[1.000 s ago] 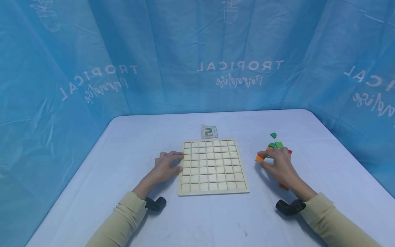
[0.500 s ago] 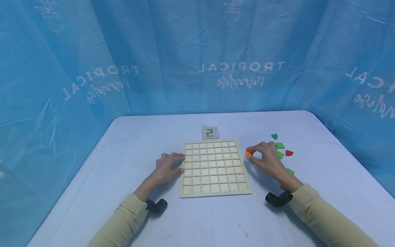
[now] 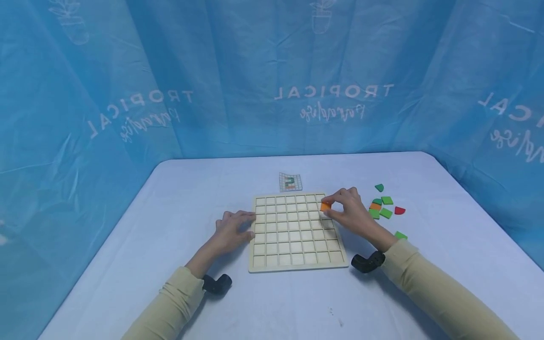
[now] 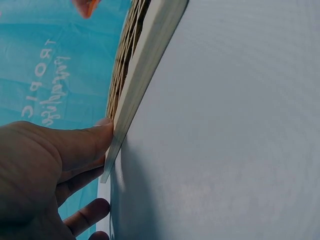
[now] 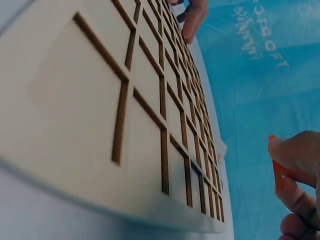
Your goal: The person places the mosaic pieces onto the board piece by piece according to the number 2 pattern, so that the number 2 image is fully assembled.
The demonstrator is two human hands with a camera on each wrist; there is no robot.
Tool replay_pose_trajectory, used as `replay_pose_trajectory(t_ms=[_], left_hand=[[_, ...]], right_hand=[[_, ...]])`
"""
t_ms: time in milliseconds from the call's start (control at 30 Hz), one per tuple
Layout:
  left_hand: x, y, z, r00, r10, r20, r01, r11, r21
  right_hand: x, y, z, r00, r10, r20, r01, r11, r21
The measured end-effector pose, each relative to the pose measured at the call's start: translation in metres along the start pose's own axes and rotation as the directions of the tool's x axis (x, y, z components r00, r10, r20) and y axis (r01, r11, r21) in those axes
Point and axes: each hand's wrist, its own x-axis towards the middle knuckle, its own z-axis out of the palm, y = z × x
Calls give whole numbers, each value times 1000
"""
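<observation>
A square wooden grid board lies flat on the table. At its left edge rests my left hand, its thumb and a finger touching the rim; the left wrist view shows the thumb lying against the board's side. Between thumb and fingers my right hand pinches an orange square tile. That thin orange tile is held up over the board's upper right cells in the head view. The board's cells hold no tiles.
To the right lie several loose tiles: green squares, an orange one, a red rounded piece and a green rounded piece. Behind the board is a small clear card with a printed grid. A blue curtain surrounds the table.
My right hand has carried the orange tile leftward from the loose tiles to above the board's right side. My left hand has stayed at the board's left edge.
</observation>
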Motion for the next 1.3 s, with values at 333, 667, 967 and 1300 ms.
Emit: replay_pose_trajectory(t_ms=[333, 667, 967, 1300], left_hand=[[-1, 2, -1, 1000, 6, -6, -6, 1000, 3], [0, 1, -2, 1000, 13, -10, -13, 1000, 8], [-1, 1, 1, 1000, 0, -18, 0, 1000, -7], [0, 3, 2, 1000, -19, -23, 19, 1000, -2]], right_hand=[[17, -7, 7, 999, -11, 44, 9, 999, 32], [31, -14, 14, 998, -41, 52, 35, 994, 108], [40, -18, 25, 995, -80, 55, 72, 989, 128], [49, -25, 38, 992, -72, 102, 56, 986, 159]])
